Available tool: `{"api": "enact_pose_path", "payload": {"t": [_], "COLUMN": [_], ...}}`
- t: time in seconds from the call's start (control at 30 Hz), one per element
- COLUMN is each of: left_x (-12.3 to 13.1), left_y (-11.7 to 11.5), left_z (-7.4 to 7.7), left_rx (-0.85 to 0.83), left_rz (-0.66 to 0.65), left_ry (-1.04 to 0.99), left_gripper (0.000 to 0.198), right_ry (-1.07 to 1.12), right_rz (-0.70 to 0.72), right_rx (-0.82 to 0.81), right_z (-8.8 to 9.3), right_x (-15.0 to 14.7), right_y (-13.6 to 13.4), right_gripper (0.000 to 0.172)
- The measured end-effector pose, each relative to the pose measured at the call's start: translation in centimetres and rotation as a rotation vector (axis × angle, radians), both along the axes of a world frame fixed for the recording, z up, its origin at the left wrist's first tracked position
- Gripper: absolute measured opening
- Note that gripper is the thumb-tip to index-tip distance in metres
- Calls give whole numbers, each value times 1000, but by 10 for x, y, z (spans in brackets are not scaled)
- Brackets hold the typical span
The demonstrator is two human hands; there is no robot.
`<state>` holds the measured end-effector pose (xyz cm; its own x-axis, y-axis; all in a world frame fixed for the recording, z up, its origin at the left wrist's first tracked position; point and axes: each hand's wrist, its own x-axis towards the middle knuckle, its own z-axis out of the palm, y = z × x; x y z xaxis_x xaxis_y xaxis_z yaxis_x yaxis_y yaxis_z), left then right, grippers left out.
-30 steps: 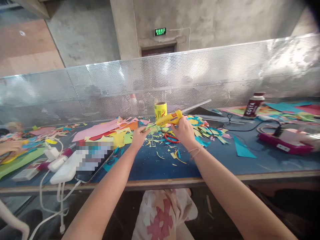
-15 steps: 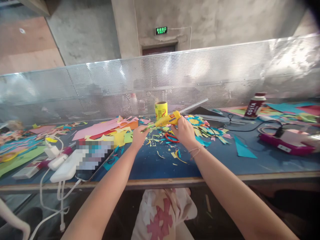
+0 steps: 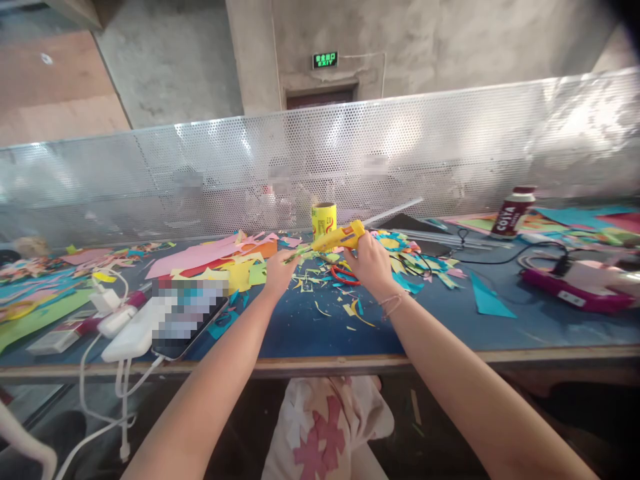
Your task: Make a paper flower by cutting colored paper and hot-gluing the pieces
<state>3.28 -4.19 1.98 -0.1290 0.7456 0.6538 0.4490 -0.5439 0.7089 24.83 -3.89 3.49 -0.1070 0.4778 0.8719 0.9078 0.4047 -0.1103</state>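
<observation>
My right hand is closed round the handle of a yellow hot glue gun, which points left. A long translucent glue stick juts from its back end. In front of the nozzle, my left hand pinches a small green paper piece; whether nozzle and paper touch, I cannot tell. Just behind the gun stands a yellow cylindrical roll. Red-handled scissors lie beneath the gun, partly hidden by my right hand.
Coloured paper scraps and pink sheets cover much of the blue table. A phone and a white power bank with cables lie left. Right are a bottle and a purple power strip. A perforated metal screen stands behind.
The whole view has shifted very slightly. Both hands keep their grips, with the glue gun still beside the paper piece.
</observation>
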Motion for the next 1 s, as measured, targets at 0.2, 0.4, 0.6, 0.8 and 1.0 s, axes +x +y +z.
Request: {"api": "enact_pose_path", "payload": {"t": [0.2, 0.4, 0.6, 0.8, 1.0], "left_x": [0, 0, 0, -1, -1], "left_y": [1, 1, -1, -2, -3], "left_z": [-1, 0, 1, 2, 2], "left_rx": [4, -2, -22, 13, 85], "left_rz": [12, 24, 23, 1, 18], "left_ry": [23, 20, 3, 33, 46], "left_gripper": [17, 17, 18, 17, 15], "right_ry": [-20, -39, -43, -9, 4], "right_rz": [3, -10, -12, 8, 14], "right_rx": [17, 22, 7, -17, -37], "right_z": [0, 1, 2, 1, 1], "right_x": [0, 0, 0, 0, -1], "right_y": [0, -1, -3, -2, -3], "right_gripper": [14, 14, 13, 15, 15]}}
